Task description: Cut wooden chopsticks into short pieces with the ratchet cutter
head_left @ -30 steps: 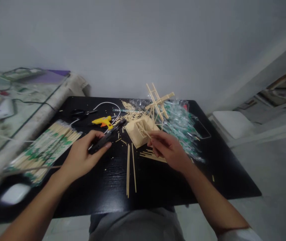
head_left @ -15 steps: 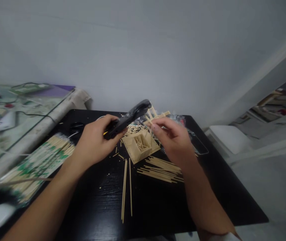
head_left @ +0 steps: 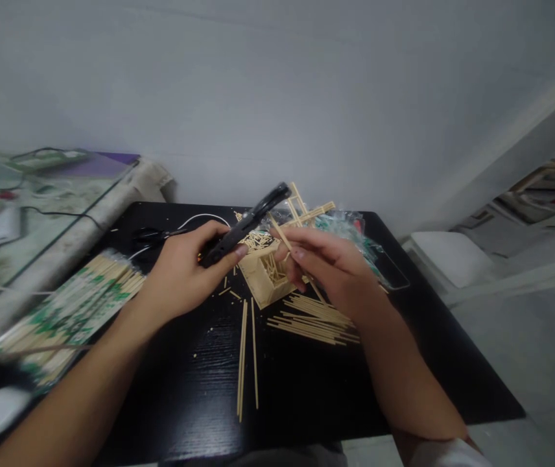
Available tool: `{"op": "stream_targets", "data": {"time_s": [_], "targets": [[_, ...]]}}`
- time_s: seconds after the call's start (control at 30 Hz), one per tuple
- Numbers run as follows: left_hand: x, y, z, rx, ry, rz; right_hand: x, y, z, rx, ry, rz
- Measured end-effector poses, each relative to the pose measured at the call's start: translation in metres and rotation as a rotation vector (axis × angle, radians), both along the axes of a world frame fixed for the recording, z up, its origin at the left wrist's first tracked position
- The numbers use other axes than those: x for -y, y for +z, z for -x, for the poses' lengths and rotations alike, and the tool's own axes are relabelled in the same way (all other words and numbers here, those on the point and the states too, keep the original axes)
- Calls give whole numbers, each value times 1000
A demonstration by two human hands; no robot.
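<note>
My left hand [head_left: 180,272] is closed around a black cutter tool [head_left: 248,222], raised over the black table [head_left: 307,395] with its tip pointing up and right. My right hand [head_left: 329,269] pinches a thin wooden stick [head_left: 280,235] whose upper end reaches the tool's jaws. Just beneath both hands sits a small box built of wooden sticks [head_left: 264,271], with short stick pieces inside it. A wooden stick frame [head_left: 307,209] stands behind the box.
Loose sticks [head_left: 314,319] lie right of the box and two long ones [head_left: 247,353] at the front. Wrapped chopstick packs [head_left: 70,311] lie at left, more wrappers [head_left: 355,237] at back right. Black scissors [head_left: 153,233], a white cable and a glass-topped surface [head_left: 39,207] are at left.
Both hands rose from the table and came together above the box. The tool moved from low at left up to the stick held in my right hand.
</note>
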State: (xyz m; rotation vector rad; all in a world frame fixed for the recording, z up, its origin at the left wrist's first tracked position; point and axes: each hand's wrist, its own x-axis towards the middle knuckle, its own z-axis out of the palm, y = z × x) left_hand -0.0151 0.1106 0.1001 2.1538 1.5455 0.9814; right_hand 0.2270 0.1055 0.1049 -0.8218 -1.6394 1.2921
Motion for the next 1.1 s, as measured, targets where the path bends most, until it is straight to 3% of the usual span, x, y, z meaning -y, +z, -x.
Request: {"op": "stream_targets", "data": {"time_s": [0.17,0.33,0.53,0.8,1.1], "targets": [[1,-1,-2,159,11,42,-2,-4,3,-47,43,51],[3,-4,-3,436,37,167,-7,-16,10,-116,209,148],[1,-6,-4,489,64,225,-7,-21,19,-159,258,284],[-4,4,3,707,137,133,-4,-22,18,-110,270,301],[-18,8,9,975,88,-35,-4,-21,14,-23,288,229]]}}
